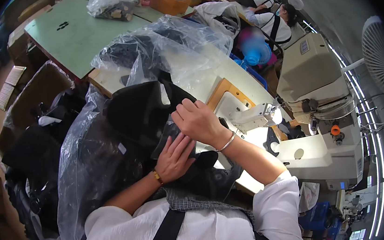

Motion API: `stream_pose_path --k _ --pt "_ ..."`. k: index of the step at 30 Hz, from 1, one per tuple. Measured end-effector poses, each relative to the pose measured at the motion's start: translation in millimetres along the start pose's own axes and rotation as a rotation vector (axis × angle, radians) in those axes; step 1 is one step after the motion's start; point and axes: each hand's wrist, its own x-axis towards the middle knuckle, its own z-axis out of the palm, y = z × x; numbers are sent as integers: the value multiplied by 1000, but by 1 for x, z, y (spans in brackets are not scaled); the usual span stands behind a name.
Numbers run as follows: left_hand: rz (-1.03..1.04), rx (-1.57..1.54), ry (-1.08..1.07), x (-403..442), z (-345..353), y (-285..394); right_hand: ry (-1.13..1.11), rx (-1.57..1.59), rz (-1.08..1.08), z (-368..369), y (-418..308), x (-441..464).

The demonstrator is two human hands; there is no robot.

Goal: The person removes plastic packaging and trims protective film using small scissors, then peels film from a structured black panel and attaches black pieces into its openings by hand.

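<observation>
Frame centre: black fabric [134, 108], probably soft, light; best held by edges. Left hand [174, 160] flat on it; right hand [198, 121] curled, can't tell if pinching

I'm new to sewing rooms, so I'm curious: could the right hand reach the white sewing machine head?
Probably yes: the right hand is near the white sewing machine head, and the way across looks mostly free, though that hand seems to grip the black fabric and may need to let go.
</observation>
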Motion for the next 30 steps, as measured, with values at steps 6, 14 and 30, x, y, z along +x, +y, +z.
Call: stream_pose_path --k 6,14,30 --pt "-77 163 -213 28 18 2 264 149 382 -2 32 -11" --pt "-139 126 -310 42 15 7 98 506 839 50 24 -78" --pt "-97 347 -487 69 -25 -4 304 734 859 54 -36 -126"
